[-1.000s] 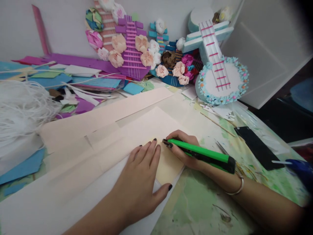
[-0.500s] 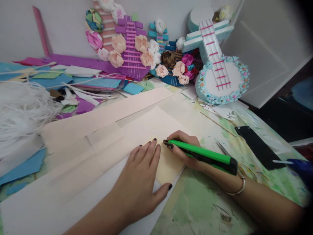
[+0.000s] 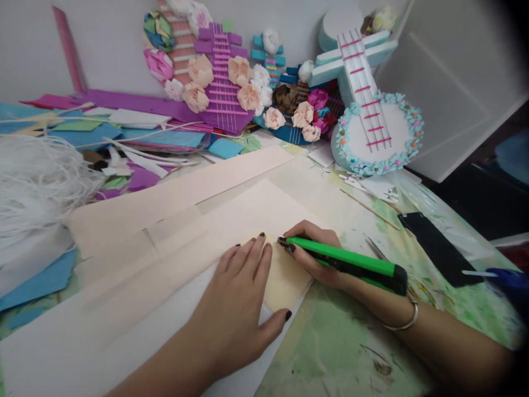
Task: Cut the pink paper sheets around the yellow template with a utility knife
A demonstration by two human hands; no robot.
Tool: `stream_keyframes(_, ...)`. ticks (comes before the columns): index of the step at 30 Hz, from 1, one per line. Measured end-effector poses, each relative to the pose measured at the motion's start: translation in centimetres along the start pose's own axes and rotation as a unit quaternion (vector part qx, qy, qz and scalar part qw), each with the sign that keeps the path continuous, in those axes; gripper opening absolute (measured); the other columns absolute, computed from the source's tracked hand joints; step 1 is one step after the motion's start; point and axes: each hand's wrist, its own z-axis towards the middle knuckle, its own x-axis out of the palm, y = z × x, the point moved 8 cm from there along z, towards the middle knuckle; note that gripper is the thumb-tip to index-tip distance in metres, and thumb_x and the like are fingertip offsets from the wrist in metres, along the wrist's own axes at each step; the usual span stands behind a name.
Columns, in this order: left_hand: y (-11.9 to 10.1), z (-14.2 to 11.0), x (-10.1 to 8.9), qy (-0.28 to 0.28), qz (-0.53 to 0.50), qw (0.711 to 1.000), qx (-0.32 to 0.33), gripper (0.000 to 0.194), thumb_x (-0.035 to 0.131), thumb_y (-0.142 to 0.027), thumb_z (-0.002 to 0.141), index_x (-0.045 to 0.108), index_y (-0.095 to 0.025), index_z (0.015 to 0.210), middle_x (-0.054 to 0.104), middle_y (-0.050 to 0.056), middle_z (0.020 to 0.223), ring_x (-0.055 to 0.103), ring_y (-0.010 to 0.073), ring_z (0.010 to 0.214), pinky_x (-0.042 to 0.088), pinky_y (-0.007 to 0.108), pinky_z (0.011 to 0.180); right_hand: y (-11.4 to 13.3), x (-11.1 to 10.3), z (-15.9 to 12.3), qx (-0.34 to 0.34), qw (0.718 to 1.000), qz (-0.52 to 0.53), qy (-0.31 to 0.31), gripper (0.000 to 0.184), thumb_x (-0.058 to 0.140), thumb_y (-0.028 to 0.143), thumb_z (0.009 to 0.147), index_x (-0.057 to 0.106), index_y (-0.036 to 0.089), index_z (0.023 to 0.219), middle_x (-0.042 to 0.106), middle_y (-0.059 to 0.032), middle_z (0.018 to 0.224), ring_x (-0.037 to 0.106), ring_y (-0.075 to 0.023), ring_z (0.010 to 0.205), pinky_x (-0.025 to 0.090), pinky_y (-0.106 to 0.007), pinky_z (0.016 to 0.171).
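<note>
My left hand (image 3: 235, 303) lies flat with fingers stretched out, pressing on a yellowish piece of card (image 3: 287, 278) and the pale sheets around it. Beneath it is a white sheet (image 3: 165, 331). In my right hand (image 3: 316, 253) is a green and black utility knife (image 3: 351, 262), its tip pointing left toward my left fingertips and close over the card. Whether the tip touches the card I cannot tell. Beyond both hands lies a cream sheet (image 3: 264, 204), with a long peach paper strip (image 3: 177, 190) behind it.
Decorated paper guitars, one purple (image 3: 225, 105) and one light blue (image 3: 380, 132), lean at the back. White cord (image 3: 37, 193) is heaped at left beside coloured paper scraps (image 3: 95, 135). Scissors (image 3: 378, 251), a thin stick (image 3: 367, 209) and a black flat object (image 3: 438, 248) lie at right.
My right hand and the knife have shifted slightly to the right. My left hand stays in place on the card.
</note>
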Motion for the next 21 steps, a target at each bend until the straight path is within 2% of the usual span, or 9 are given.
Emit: stream_keyframes(21,-0.01,-0.01,-0.08,-0.005,0.004,1.000,0.000,0.080,0.055,-0.051,0.084,0.035,-0.004,0.146,0.037,0.021,0.152,0.035,0.0366,0.137,0.026,0.052,0.110,0.03,-0.35,-0.16,0.027,1.000,-0.012,-0.004,0.011,0.058,0.019,0.081,0.061,0.021,0.092,0.069,0.0006,0.075,0.059,-0.0120,0.061,0.042,-0.023,0.058)
